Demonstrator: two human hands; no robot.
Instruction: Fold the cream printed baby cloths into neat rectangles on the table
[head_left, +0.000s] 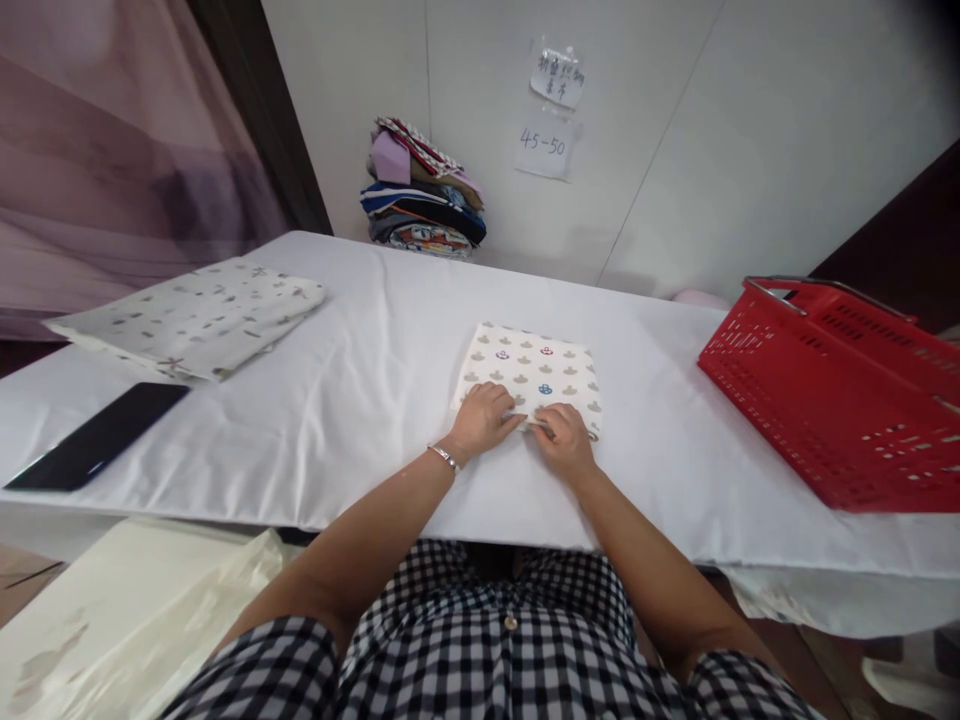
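Observation:
A small folded cloth [534, 368], cream with rows of grey shapes and a few coloured ones, lies on the white table cover [375, 400] in front of me. My left hand [484, 418] rests on its near left corner, fingers curled over the edge. My right hand [564, 440] pinches the near edge just beside it. Both hands touch each other at the cloth's front edge. A thin bracelet sits on my left wrist.
A larger folded patterned cloth [196, 318] lies at the left, with a black phone [97, 436] nearer the edge. A red plastic basket [840, 385] stands at the right. A stack of folded fabrics [424, 190] leans against the back wall under two paper notes.

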